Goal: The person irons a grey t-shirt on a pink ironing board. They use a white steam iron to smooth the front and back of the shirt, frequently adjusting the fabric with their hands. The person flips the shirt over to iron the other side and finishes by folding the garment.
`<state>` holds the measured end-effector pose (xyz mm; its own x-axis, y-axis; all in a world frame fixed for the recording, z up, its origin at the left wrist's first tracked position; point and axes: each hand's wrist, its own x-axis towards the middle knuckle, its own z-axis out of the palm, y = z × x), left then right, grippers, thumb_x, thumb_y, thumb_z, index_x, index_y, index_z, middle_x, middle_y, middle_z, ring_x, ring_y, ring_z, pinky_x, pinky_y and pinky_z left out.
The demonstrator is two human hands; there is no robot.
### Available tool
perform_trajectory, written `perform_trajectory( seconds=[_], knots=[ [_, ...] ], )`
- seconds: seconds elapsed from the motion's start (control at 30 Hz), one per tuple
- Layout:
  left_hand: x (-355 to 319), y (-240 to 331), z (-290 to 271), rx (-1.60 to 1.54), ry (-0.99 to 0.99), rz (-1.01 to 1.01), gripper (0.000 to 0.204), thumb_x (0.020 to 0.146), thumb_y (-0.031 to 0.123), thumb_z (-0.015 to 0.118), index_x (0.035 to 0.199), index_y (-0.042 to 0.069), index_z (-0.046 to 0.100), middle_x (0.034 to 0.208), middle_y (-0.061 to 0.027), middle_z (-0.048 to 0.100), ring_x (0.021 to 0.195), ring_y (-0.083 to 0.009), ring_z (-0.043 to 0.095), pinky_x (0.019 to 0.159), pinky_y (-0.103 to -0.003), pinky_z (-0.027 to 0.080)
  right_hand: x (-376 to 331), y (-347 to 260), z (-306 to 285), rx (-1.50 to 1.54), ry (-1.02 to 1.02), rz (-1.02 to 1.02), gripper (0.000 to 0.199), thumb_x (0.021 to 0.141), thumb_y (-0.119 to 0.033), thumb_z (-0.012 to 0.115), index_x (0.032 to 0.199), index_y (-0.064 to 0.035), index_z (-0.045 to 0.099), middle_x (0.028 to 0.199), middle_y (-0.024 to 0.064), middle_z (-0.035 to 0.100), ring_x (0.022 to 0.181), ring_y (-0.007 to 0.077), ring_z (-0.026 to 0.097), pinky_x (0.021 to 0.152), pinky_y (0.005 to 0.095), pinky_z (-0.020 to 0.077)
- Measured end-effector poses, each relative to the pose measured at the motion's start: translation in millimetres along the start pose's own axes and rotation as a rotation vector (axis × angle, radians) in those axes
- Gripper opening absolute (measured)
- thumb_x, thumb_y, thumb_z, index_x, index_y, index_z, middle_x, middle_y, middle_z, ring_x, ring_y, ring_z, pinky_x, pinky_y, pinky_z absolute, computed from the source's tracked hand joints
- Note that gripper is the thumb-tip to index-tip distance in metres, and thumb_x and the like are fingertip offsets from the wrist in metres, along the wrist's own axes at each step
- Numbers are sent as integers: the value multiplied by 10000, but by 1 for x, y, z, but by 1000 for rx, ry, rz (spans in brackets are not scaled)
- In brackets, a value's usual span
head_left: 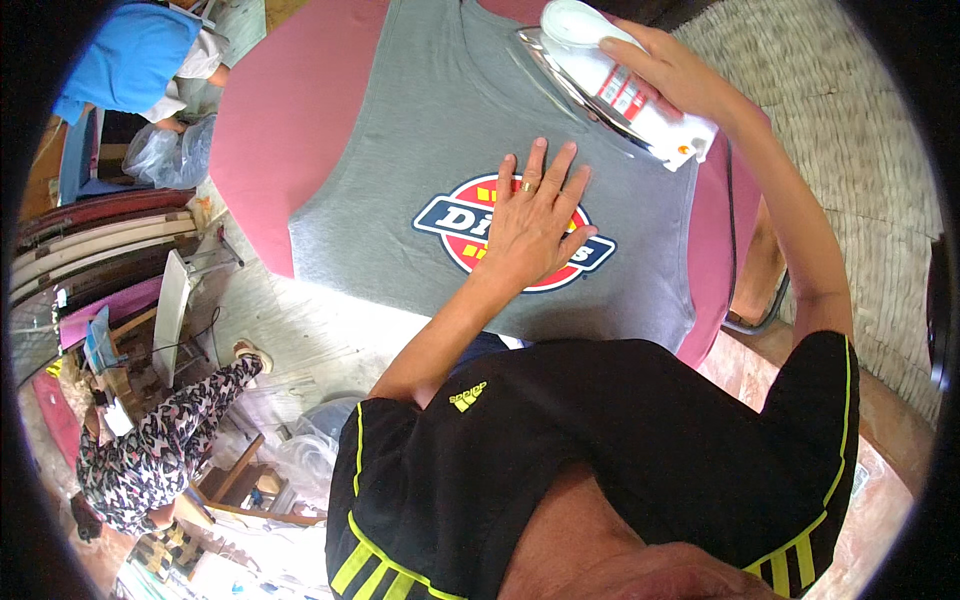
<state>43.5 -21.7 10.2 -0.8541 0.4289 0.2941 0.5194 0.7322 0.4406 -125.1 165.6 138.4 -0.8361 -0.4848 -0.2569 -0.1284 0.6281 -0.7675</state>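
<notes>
A grey T-shirt (350, 240) with a red, navy and yellow printed badge lies spread over a pink-covered ironing board (270, 140). My left hand (535, 215) rests flat on the badge, fingers spread, a ring on one finger. At the upper right, my right hand (675, 75) is wrapped round a white clothes iron (625, 95) with red markings. The iron's metal soleplate edge lies against the shirt near its neckline. Part of the iron's handle is hidden by my fingers.
A dark cord (732, 230) hangs at the board's right edge, beside a woven mat (850, 130). At left, one person in a blue top (135, 55) is near a clear plastic bag (172, 152); another wears patterned clothes (170, 440). A white folding table (172, 315) leans nearby.
</notes>
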Motion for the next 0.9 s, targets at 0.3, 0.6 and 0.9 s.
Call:
perform_trajectory(
  seconds=[0.3, 0.6, 0.9],
  knots=[
    [45, -112, -38, 225, 172, -116, 464, 962, 246, 552, 1364, 23, 491, 1481, -144, 444, 1406, -326, 375, 1122, -565, 279, 6, -3, 11, 52, 77, 67, 530, 1031, -435, 468, 1389, -45, 484, 540, -39, 411, 341, 37, 339, 338, 209, 305],
    [100, -232, -70, 334, 75, 214, 467, 1008, 343, 451, 1458, 218, 464, 1546, 36, 406, 1434, -272, 350, 1115, -573, 271, -3, -37, 35, 157, 244, 156, 471, 1026, -403, 488, 1333, -47, 518, 562, -41, 423, 359, 30, 331, 353, 196, 290],
    [164, -316, -71, 36, 110, 267, 406, 987, 287, 493, 1376, 191, 557, 1484, 34, 489, 1403, -254, 398, 1118, -504, 290, 47, -102, 102, -55, 446, 84, 462, 1002, -425, 495, 1131, 17, 536, 650, 60, 574, 439, 142, 518, 446, 316, 412]
  ],
)
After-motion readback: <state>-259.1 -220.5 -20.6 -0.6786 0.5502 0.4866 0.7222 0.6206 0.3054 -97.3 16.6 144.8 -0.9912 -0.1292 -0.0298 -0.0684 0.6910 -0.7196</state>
